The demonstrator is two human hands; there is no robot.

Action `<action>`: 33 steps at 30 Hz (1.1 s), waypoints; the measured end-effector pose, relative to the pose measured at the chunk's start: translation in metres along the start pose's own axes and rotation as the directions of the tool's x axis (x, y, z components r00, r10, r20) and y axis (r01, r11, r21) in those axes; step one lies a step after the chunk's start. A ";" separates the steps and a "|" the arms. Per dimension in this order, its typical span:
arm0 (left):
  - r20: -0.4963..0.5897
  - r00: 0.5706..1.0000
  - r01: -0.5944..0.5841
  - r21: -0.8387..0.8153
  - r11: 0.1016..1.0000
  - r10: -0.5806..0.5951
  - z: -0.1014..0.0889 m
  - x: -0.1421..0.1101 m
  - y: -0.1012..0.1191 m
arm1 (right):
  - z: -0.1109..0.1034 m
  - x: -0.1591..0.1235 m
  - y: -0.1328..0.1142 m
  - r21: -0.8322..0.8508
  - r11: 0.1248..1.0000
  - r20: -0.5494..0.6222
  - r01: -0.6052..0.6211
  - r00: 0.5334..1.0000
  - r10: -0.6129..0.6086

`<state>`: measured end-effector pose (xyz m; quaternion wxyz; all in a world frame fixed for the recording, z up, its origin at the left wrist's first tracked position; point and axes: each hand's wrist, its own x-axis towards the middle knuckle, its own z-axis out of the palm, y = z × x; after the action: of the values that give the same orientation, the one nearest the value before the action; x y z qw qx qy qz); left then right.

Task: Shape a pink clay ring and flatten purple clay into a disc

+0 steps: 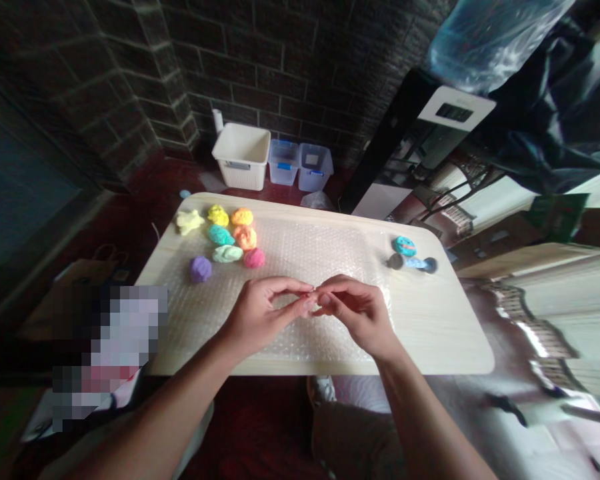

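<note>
My left hand (267,305) and my right hand (353,308) meet over the front middle of the table, thumbs and fingertips pinched together. A speck of red shows between the left fingertips, too small to name; what the right fingertips pinch is hidden. Below them, bubble wrap (320,253) covers much of the tabletop. Towards the back left lie several soft clay-like lumps, among them a purple lump (201,269), a pink lump (254,258), a pale green lump (227,253) and a yellow lump (219,215). Both hands are apart from these.
At the table's right are a turquoise round piece (405,246) with a pink stripe and a blue dumbbell-shaped piece (414,263) with grey ends. Beyond the far edge stand a white bin (243,153) and clear plastic boxes (314,170) by a brick wall.
</note>
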<state>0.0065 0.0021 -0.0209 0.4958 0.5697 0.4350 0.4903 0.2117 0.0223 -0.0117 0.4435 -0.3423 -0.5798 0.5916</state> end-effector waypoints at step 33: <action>0.025 0.999 -0.037 0.140 0.989 0.034 -0.001 0.000 0.005 | 0.005 -0.001 0.003 -0.060 0.998 -0.026 0.024 0.999 -0.026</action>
<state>0.0054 0.0017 -0.0164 0.4504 0.6166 0.4526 0.4606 0.2075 0.0200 -0.0143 0.4479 -0.3559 -0.5955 0.5639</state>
